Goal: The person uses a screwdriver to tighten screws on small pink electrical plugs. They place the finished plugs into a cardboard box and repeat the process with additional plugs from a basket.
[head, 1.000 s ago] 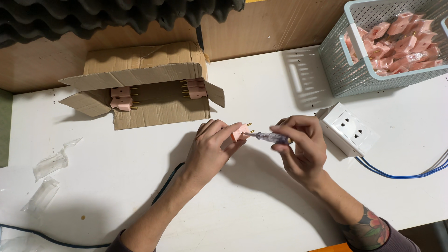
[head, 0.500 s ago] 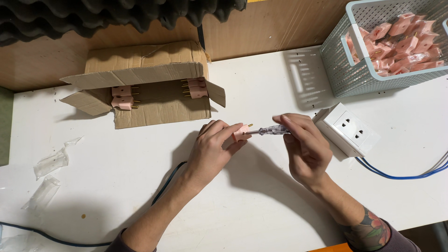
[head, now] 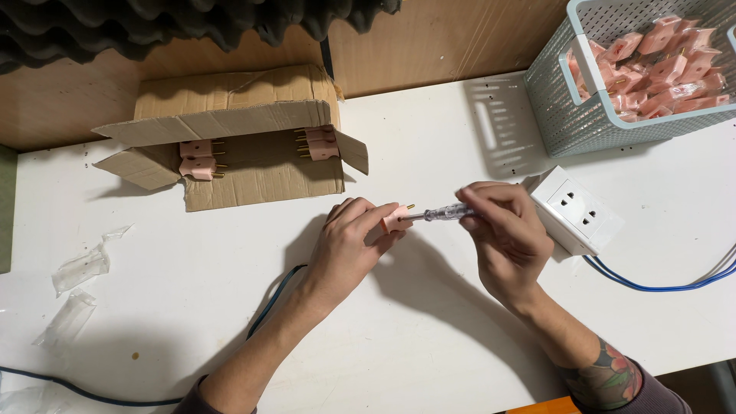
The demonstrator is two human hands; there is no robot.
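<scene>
Holding one pink plug (head: 397,218), one screwdriver (head: 441,214), two hands.

Cardboard box (head: 230,146) at the table's (head: 429,353) back left — basket (head: 613,77) back right, socket block (head: 576,211) before it.

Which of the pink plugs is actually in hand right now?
The pink plug pinched in the left hand, screwdriver tip against it. The others lie in the cardboard box or the basket.

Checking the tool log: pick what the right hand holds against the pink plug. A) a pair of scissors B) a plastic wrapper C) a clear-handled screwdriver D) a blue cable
C: the right hand grips a clear-handled screwdriver whose tip meets the pink plug held in the left hand.
</scene>
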